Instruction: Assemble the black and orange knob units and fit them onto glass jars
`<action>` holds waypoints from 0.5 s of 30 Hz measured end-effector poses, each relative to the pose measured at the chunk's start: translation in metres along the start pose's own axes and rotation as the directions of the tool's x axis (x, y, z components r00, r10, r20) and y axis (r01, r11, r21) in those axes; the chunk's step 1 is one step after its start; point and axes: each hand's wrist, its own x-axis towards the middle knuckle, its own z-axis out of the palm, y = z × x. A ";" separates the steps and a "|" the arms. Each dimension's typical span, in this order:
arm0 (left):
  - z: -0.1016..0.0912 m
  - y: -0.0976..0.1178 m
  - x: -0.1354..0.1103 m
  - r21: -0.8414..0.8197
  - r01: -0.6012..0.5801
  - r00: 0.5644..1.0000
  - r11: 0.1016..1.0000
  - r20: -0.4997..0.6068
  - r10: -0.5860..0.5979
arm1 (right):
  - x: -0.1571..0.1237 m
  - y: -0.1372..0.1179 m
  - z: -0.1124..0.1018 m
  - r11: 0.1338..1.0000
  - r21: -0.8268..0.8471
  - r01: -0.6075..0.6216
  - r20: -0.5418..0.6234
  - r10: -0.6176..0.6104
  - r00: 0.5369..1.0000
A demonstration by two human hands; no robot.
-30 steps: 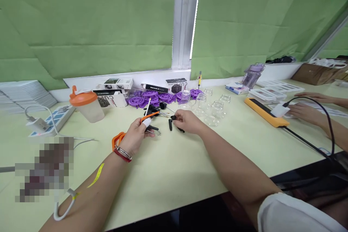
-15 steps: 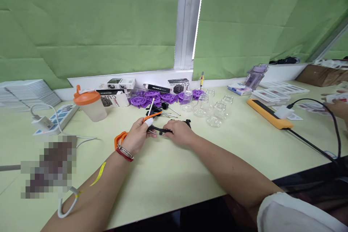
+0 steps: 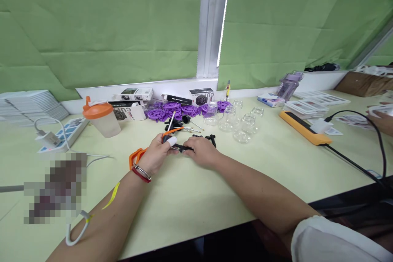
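Above the table, my left hand (image 3: 157, 152) is closed round one end of a thin black plastic part (image 3: 181, 147). A thin metal rod (image 3: 171, 121) and an orange strip (image 3: 175, 130) stick up from the same hand; how they join is hidden by the fingers. The fingers of my right hand (image 3: 203, 152) pinch the other end of the black part. Just beyond the right knuckles lies a small black piece (image 3: 213, 140). Orange plastic loops (image 3: 134, 159) lie beside my left wrist. Behind both hands are black knobs (image 3: 186, 119) and several metal rods (image 3: 195, 124).
Purple wheel-shaped pieces (image 3: 172, 109) and cup holder boxes (image 3: 130, 112) line the back. Several clear glass cups (image 3: 242, 133) stand right of them. An orange-lidded shaker (image 3: 102, 118) is at left, an orange power strip (image 3: 303, 129) at right. Another person's hand (image 3: 383, 120) shows far right.
The black part between my hands has shifted and turned slightly, and the rod in my left hand tilts a bit more to the right. Both hands stay nearly in place.
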 end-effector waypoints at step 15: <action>-0.011 -0.009 0.004 0.215 -0.031 0.999 0.976 0.036 0.023 | 0.000 0.000 -0.001 0.999 -0.038 -0.010 -0.016 0.009 1.000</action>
